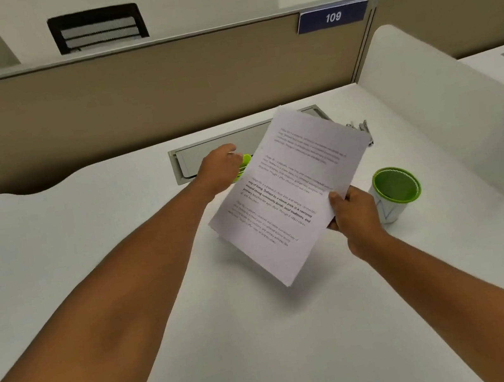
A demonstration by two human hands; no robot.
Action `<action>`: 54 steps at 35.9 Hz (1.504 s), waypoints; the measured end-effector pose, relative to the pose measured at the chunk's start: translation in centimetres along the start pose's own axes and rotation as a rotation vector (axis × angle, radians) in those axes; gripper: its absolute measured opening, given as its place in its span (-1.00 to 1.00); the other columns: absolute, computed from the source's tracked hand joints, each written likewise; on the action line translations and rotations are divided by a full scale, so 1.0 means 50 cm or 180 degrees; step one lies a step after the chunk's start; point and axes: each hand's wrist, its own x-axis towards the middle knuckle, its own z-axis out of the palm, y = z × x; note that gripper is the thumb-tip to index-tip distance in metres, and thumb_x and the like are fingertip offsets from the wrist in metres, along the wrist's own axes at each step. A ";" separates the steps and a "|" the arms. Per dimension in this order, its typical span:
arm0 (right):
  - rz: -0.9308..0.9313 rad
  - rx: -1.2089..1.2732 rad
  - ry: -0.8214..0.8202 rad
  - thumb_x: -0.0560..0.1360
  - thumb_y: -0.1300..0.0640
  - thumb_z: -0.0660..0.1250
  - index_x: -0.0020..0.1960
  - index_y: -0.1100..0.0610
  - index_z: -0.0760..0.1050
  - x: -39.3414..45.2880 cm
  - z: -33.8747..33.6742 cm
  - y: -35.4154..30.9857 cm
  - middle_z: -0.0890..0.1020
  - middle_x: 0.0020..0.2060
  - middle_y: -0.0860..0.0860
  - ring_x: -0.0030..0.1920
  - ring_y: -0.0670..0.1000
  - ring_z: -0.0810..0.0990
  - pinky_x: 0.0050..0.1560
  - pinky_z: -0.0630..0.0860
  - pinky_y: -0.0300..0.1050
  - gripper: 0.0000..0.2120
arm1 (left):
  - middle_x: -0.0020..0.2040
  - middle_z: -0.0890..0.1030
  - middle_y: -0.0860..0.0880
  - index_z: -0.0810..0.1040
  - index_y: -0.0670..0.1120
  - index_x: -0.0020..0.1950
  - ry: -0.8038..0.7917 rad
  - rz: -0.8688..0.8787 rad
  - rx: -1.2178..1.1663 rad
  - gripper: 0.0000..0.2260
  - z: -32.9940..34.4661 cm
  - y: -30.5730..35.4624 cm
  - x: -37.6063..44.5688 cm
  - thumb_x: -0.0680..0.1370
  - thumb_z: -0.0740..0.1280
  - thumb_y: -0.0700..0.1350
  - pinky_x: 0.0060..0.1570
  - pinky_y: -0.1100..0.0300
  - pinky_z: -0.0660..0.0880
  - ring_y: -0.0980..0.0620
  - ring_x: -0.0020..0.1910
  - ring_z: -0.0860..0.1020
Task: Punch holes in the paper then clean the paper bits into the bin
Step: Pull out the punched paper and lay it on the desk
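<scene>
My right hand (354, 215) pinches the lower right edge of a printed sheet of paper (290, 191) and holds it tilted above the white desk (120, 246). My left hand (219, 171) reaches to the paper's left edge and rests on a green hole punch (243, 165), which the hand and the sheet mostly hide. A small bin (396, 191) with a green liner and white wall stands on the desk to the right of my right hand. No paper bits are visible.
A grey cable tray lid (204, 152) is set into the desk behind the punch. Some metal binder clips (362, 129) lie past the paper's top right corner. A tan partition with a "109" sign (333, 17) closes the back; a white divider (453, 124) stands right.
</scene>
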 end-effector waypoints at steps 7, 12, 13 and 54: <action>-0.0791 -0.0952 -0.0326 0.62 0.14 0.16 0.11 0.00 0.52 0.012 -0.016 -0.061 0.68 0.01 0.05 -0.05 0.09 0.67 -0.07 0.66 0.10 -0.82 | 0.43 0.46 -0.05 0.25 -0.05 0.56 -0.0252 -0.0220 -0.0393 -0.52 -0.017 0.020 -0.061 0.65 0.20 0.01 0.39 -0.10 0.37 -0.11 0.38 0.44; -0.1427 -0.1512 -0.0439 0.64 0.15 0.14 0.16 0.13 0.53 0.025 -0.023 -0.096 0.64 -0.03 0.03 -0.12 0.02 0.60 -0.24 0.52 -0.23 -0.79 | 0.19 0.63 0.01 0.38 -0.01 0.49 -0.0059 -0.0083 -0.0593 -0.61 -0.034 0.024 -0.085 0.65 0.19 -0.03 0.22 -0.13 0.53 -0.05 0.19 0.59; -0.1495 -0.1573 -0.0499 0.65 0.14 0.14 0.15 0.13 0.53 0.031 -0.024 -0.101 0.64 -0.03 0.03 -0.11 0.03 0.60 -0.22 0.52 -0.22 -0.79 | 0.15 0.65 0.02 0.42 -0.01 0.46 0.0017 -0.0040 -0.0624 -0.64 -0.037 0.027 -0.091 0.65 0.18 -0.07 0.18 -0.07 0.56 -0.03 0.16 0.61; -0.2442 -0.1042 -0.0572 0.63 -0.07 0.17 0.16 0.08 0.50 0.065 -0.052 -0.030 0.66 -0.07 -0.09 -0.16 -0.05 0.67 -0.22 0.66 -0.08 -0.73 | -0.01 0.65 0.06 0.52 -0.01 0.07 0.1789 0.0433 -0.0557 -0.94 0.071 -0.004 -0.272 0.61 0.31 -0.08 -0.06 0.32 0.59 0.05 -0.07 0.63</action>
